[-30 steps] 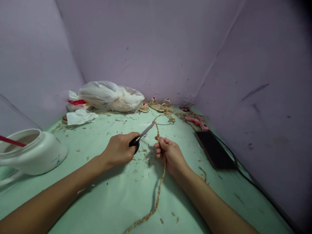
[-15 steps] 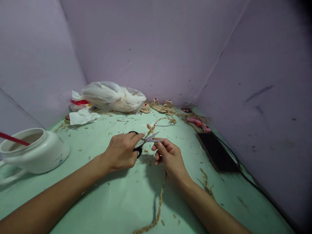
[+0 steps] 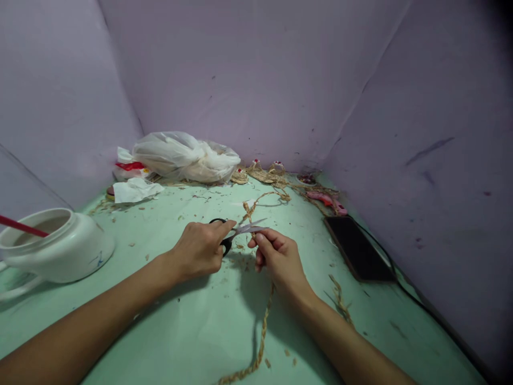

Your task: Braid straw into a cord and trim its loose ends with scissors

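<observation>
Black-handled scissors (image 3: 226, 243) are in my left hand (image 3: 202, 247), their blades slightly apart and pointing right across the braided cord. My right hand (image 3: 278, 256) pinches the tan braided cord (image 3: 262, 334) near the blade tips. From beneath my right hand the cord hangs toward the near edge of the view. Beyond the blades it runs up past a knotted part and curves away to the right on the green tabletop (image 3: 172, 331).
A white pot (image 3: 88, 248) with a red stick stands at left. Behind lie a plastic bag (image 3: 184, 158), white tissue (image 3: 136, 190) and small woven pieces (image 3: 260, 172). At right are a phone (image 3: 358, 248), a black cable and a pink tool (image 3: 326, 202).
The scissor blades have drawn closer together, and the handle loops have shifted slightly in my left hand. My right hand has barely moved.
</observation>
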A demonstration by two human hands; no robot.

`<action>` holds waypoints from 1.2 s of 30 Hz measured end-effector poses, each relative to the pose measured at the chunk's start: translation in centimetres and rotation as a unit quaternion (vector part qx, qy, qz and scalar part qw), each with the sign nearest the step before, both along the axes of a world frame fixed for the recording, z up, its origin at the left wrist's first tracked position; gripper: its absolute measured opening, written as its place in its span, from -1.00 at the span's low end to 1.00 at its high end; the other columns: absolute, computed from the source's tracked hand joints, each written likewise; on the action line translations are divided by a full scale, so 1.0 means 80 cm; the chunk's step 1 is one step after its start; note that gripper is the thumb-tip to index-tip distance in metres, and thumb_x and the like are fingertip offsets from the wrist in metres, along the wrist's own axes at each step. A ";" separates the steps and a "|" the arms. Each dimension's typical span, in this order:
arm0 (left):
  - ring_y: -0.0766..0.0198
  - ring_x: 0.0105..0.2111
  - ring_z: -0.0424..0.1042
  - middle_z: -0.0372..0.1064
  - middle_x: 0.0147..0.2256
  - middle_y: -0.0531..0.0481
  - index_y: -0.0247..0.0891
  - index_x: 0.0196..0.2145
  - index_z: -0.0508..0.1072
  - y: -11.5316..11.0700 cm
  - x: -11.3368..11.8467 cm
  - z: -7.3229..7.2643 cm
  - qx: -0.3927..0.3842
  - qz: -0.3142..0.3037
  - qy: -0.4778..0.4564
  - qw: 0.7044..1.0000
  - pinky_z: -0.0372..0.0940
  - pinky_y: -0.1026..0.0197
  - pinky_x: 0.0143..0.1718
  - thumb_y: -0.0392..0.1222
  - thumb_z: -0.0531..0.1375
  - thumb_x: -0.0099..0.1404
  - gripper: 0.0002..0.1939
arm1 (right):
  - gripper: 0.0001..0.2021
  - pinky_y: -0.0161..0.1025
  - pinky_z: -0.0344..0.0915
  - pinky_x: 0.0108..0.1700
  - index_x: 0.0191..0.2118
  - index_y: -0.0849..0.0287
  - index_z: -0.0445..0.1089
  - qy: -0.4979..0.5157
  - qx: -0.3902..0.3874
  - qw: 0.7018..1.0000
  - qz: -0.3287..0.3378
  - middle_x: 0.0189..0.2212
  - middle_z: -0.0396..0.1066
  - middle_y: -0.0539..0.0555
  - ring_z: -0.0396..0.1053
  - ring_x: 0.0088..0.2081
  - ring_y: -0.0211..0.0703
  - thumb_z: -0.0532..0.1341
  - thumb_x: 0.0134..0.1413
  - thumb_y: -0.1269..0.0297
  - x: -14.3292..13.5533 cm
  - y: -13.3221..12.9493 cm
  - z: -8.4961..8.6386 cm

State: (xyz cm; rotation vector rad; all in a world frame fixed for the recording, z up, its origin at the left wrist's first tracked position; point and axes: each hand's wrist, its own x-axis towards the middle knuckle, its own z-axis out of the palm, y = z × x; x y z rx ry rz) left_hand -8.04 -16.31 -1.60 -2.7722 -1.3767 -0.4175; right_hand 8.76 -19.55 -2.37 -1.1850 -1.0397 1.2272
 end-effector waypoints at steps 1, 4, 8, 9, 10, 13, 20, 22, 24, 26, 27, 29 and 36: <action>0.21 -0.33 0.40 0.41 -0.33 -0.02 -0.17 -0.04 0.24 0.000 0.000 0.000 -0.005 -0.001 -0.005 1.000 0.23 0.26 -0.35 -0.38 0.00 -0.01 -0.48 | -0.83 -0.43 0.14 -0.74 -0.52 0.23 0.35 0.001 -0.001 1.000 0.002 -0.64 0.29 -0.08 0.09 -0.78 -0.47 0.14 -0.12 0.23 0.000 0.000 -0.001; 0.26 -0.40 0.39 0.42 -0.38 0.03 -0.15 -0.11 0.29 0.001 0.000 0.000 -0.023 -0.011 -0.024 0.999 0.20 0.30 -0.39 -0.40 -0.02 0.00 -0.54 | -0.84 -0.43 0.13 -0.74 -0.48 0.24 0.36 0.023 -0.006 1.000 -0.003 -0.61 0.31 -0.07 0.09 -0.77 -0.47 0.16 -0.14 0.23 0.000 0.001 -0.001; 0.35 -0.51 0.33 0.39 -0.46 0.10 -0.17 -0.18 0.33 0.004 -0.001 0.004 -0.034 -0.008 -0.106 0.994 0.16 0.35 -0.47 -0.37 -0.01 0.02 -0.62 | -0.77 -0.43 0.15 -0.72 -0.34 0.24 0.39 0.086 -0.020 0.996 -0.013 -0.57 0.30 -0.06 0.09 -0.71 -0.46 0.21 -0.19 0.24 0.003 0.003 0.001; 0.37 -0.51 0.33 0.39 -0.44 0.10 -0.18 -0.17 0.33 0.005 -0.001 0.005 -0.030 -0.003 -0.130 0.991 0.16 0.35 -0.47 -0.35 0.00 0.02 -0.63 | -0.76 -0.44 0.16 -0.71 -0.32 0.25 0.39 0.103 -0.027 0.994 -0.009 -0.57 0.29 -0.06 0.10 -0.69 -0.46 0.22 -0.20 0.25 0.004 0.003 0.001; 0.37 -0.50 0.33 0.40 -0.41 0.10 -0.18 -0.16 0.32 0.006 -0.002 0.006 -0.022 0.002 -0.148 0.989 0.17 0.35 -0.45 -0.33 0.01 0.03 -0.62 | -0.75 -0.45 0.15 -0.70 -0.31 0.25 0.39 0.118 -0.034 0.992 -0.004 -0.57 0.28 -0.06 0.10 -0.68 -0.46 0.22 -0.20 0.26 0.005 0.003 0.002; 0.31 -0.38 0.37 0.41 -0.28 0.04 -0.19 -0.07 0.28 0.006 -0.003 0.006 0.011 -0.001 -0.139 0.990 0.22 0.31 -0.34 -0.30 0.04 0.00 -0.54 | -0.77 -0.46 0.13 -0.70 -0.33 0.24 0.41 0.139 -0.046 0.989 0.002 -0.57 0.25 -0.07 0.09 -0.66 -0.45 0.23 -0.22 0.28 0.007 0.003 0.006; 0.16 -0.33 0.38 0.39 -0.28 -0.06 -0.21 0.04 0.17 -0.003 0.003 0.003 0.094 0.009 0.014 0.995 0.23 0.20 -0.38 -0.27 0.02 0.01 -0.43 | -0.86 -0.45 0.11 -0.72 -0.48 0.23 0.39 0.119 -0.030 0.992 -0.001 -0.57 0.26 -0.05 0.09 -0.64 -0.43 0.23 -0.25 0.27 0.003 0.001 0.008; 0.15 -0.34 0.38 0.38 -0.29 -0.07 -0.23 0.05 0.17 -0.004 0.004 0.004 0.107 0.006 0.039 0.994 0.23 0.19 -0.39 -0.27 0.02 0.01 -0.43 | -0.84 -0.45 0.11 -0.72 -0.43 0.23 0.41 0.095 -0.025 0.995 -0.006 -0.58 0.26 -0.06 0.09 -0.66 -0.43 0.22 -0.24 0.30 0.003 0.001 0.005; 0.14 -0.35 0.38 0.37 -0.30 -0.08 -0.25 0.05 0.16 -0.004 0.003 0.005 0.113 -0.003 0.053 0.992 0.24 0.16 -0.39 -0.28 0.02 0.01 -0.42 | -0.82 -0.44 0.09 -0.74 -0.39 0.23 0.43 0.066 -0.017 0.998 -0.014 -0.60 0.26 -0.07 0.09 -0.69 -0.44 0.20 -0.24 0.33 0.002 0.001 0.003; 0.13 -0.36 0.38 0.37 -0.31 -0.07 -0.27 0.05 0.16 -0.004 0.003 0.005 0.118 -0.007 0.061 0.991 0.24 0.14 -0.40 -0.29 0.01 0.00 -0.42 | -0.80 -0.43 0.08 -0.75 -0.38 0.23 0.44 0.036 -0.008 0.999 -0.023 -0.61 0.27 -0.07 0.09 -0.73 -0.44 0.19 -0.23 0.33 0.002 0.002 0.003; 0.13 -0.37 0.38 0.37 -0.31 -0.07 -0.28 0.06 0.15 -0.004 0.002 0.005 0.119 -0.007 0.063 0.991 0.24 0.14 -0.41 -0.29 0.01 0.00 -0.41 | -0.80 -0.42 0.08 -0.76 -0.38 0.24 0.44 0.021 -0.004 0.999 -0.030 -0.62 0.28 -0.07 0.08 -0.74 -0.44 0.19 -0.23 0.32 0.003 0.001 0.004; 0.13 -0.38 0.38 0.37 -0.31 -0.06 -0.28 0.06 0.15 -0.003 0.001 0.004 0.118 -0.005 0.069 0.991 0.24 0.14 -0.43 -0.30 0.01 0.00 -0.41 | -0.79 -0.41 0.07 -0.77 -0.38 0.25 0.45 -0.009 0.000 0.999 -0.042 -0.63 0.29 -0.07 0.08 -0.77 -0.44 0.20 -0.23 0.30 0.003 0.001 0.007; 0.15 -0.42 0.40 0.39 -0.32 -0.06 -0.25 0.05 0.16 -0.005 0.002 0.012 0.084 0.003 0.105 0.991 0.20 0.18 -0.49 -0.30 0.00 0.00 -0.42 | -0.85 -0.42 0.10 -0.75 -0.45 0.26 0.45 -0.041 -0.007 0.998 -0.053 -0.71 0.28 -0.08 0.10 -0.78 -0.43 0.20 -0.23 0.33 0.003 -0.001 0.013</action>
